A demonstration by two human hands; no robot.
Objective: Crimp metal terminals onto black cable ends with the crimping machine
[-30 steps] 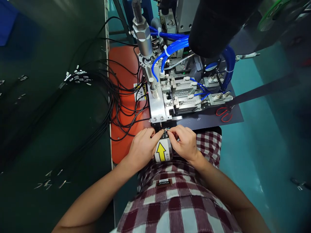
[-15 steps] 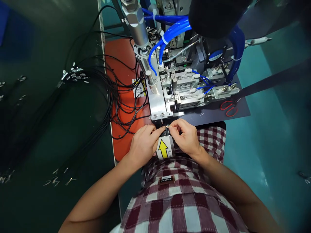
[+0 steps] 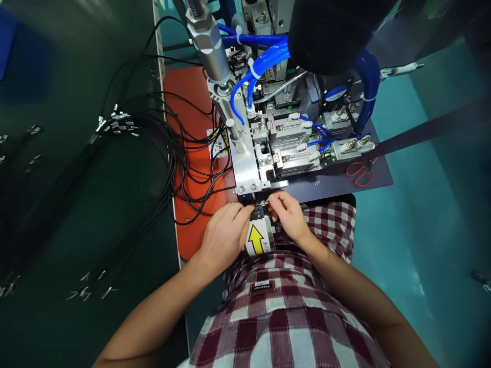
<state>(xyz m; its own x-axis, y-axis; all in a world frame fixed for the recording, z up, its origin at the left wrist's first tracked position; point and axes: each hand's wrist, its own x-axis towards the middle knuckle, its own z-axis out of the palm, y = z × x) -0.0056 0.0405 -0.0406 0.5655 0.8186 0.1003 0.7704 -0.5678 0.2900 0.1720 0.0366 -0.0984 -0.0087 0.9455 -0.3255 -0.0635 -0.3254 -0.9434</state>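
Head view: past the yellow arrow (image 3: 255, 239), tiny coloured wires (image 3: 263, 203) sit between the left hand (image 3: 226, 231) and right hand (image 3: 288, 215). I think handling wires is the step; the next move needs steady fingertips. Right fingers pinch nearly closed, seemingly on the wires; I can't tell the left's grip. Beyond is the metal machine (image 3: 245, 171).

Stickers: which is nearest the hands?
The arrow sticker, between the left hand and right hand; the other sticker is farther off, by the black cables.

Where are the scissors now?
In the head view, the red-handled scissors lie on the dark surface, below the right end of the machine and right of the right hand.
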